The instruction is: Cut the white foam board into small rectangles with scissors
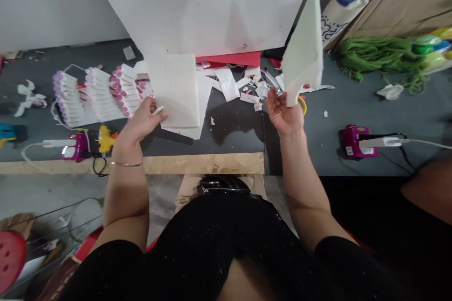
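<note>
My left hand is closed at the lower left edge of a white square foam-like sheet, with a small white edge between thumb and fingers. This sheet lies nearly flat over a thin white paper. My right hand, palm turned up, grips the bottom of a second white foam-like sheet. That one stands tilted upright above the table, and part of the fingers is hidden behind it. Near the right fingers lie a shiny metal tool, partly covered, and a yellow ring.
Paper scraps litter the table's middle. At left are rows of pink-and-purple-tipped white sticks, a purple power block and a yellow glue gun-like object. Green yarn, another purple block and a white jug stand right.
</note>
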`<state>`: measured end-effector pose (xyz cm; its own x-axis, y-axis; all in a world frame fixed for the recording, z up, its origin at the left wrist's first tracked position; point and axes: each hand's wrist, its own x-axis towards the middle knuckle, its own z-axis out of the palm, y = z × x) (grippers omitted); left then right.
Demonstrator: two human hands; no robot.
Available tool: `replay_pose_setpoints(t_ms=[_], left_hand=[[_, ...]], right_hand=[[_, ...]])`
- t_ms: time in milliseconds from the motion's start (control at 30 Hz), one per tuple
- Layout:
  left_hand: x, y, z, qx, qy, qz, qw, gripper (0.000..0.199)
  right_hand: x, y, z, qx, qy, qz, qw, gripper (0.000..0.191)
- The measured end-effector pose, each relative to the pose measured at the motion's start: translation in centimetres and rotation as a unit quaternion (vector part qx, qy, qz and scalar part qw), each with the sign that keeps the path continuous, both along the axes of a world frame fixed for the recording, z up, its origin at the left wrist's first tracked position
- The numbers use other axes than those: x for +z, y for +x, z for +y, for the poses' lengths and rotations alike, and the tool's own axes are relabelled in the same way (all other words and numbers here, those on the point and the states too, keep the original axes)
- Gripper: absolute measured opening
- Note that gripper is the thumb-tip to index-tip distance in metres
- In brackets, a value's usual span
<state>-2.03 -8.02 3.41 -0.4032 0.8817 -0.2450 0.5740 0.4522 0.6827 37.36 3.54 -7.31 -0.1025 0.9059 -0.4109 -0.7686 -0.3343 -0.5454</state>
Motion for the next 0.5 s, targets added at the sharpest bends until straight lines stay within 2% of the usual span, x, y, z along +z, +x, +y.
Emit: replay_pose_setpoints(t_ms=[67,167,267,300,333,433,500], left_hand=[[1.2,-0.9,-0.9,0.006,0.005,-0.042,0.999,0.024],[2.5,-2.6,-2.5,0.005,0.030,-0.087,0.996,0.026],[3.0,-4.0,-4.1,0.003,0.026,-0.094,0.995,0.036],[3.0,-4.1,-4.5,-0.015,0.013,-0.078,0.997,0.039],[2.8,-3.9,-4.6,-0.047,-0.012,-0.058,0.997,0.041],[1.5,-1.9,-3.3,-0.191,-0.117,0.004,0.975,0.045],[-0.1,0.2,-1.3,-0.260,-0.160,0.050,0.951,0.041]], right_hand=[[0.2,-2.1,-2.6,0.077,-0.019,0.047,0.996,0.034],[0.3,-7.1,-6.7,0.229,-0.090,0.088,0.965,0.036],[0.4,-11.7,-8.3,0.326,-0.140,0.079,0.932,0.035],[0.6,-12.6,-7.8,0.321,-0.148,0.058,0.934,0.033],[0.8,-13.0,-6.9,0.284,-0.142,0.037,0.947,0.032],[1.8,-12.0,-2.2,0.101,-0.048,0.000,0.994,0.028],[2.4,-10.1,0.6,0.010,0.023,-0.011,1.000,0.025]])
